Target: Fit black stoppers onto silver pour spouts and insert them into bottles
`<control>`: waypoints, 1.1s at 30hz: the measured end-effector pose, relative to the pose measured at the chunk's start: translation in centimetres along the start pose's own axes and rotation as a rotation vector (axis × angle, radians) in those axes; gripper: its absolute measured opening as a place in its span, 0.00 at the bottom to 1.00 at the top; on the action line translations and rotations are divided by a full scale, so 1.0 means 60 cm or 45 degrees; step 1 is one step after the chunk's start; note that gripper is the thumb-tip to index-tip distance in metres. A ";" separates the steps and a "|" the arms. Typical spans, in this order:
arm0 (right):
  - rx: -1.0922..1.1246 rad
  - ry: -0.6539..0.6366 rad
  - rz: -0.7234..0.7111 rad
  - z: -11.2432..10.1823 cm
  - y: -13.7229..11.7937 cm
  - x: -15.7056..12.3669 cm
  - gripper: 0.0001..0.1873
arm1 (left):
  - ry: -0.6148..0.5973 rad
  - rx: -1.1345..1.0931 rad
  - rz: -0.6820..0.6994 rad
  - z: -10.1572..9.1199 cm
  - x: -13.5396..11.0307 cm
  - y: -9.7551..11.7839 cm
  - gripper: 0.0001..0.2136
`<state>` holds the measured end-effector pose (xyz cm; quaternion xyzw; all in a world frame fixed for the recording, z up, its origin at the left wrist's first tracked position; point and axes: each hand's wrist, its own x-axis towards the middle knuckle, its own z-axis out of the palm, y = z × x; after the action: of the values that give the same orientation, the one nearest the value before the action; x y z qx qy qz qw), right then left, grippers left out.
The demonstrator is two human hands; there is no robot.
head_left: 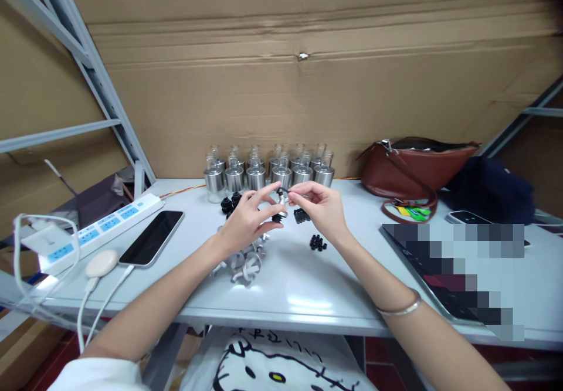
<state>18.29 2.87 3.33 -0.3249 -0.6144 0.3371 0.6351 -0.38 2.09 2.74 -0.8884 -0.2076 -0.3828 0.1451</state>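
Observation:
My left hand (248, 218) and my right hand (319, 206) meet above the middle of the white table (299, 285). Together they pinch a small silver metal part (280, 202) with a black piece on it. Below my left hand lies a heap of silver metal fittings (244, 265). Small black caps (317, 242) lie loose by my right wrist, with more black pieces (301, 216) just under the hands. A bracelet (402, 308) circles my right forearm.
Rows of small glass bottles with silver collars (268, 171) stand at the back. On the left lie a power strip (99, 227), a phone (152, 237) and a round charger (101, 263). A brown bag (416, 168) and a second phone (466, 217) sit right.

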 end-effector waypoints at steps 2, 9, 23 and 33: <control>0.003 -0.026 -0.009 0.000 -0.001 -0.001 0.09 | 0.003 0.022 -0.006 0.000 0.000 0.000 0.09; 0.028 0.054 0.010 0.002 -0.001 -0.003 0.07 | 0.023 0.022 -0.034 -0.003 0.001 -0.001 0.09; 0.060 0.096 0.012 0.007 -0.005 -0.006 0.08 | 0.060 -0.177 -0.049 0.003 -0.002 -0.001 0.09; 0.099 0.156 0.025 0.007 -0.007 -0.007 0.09 | 0.092 -0.236 -0.064 0.001 -0.001 0.001 0.10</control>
<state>17.88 2.31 3.45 -0.3261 -0.5575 0.3463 0.6803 -0.34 2.07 2.64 -0.8781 -0.1881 -0.4357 0.0603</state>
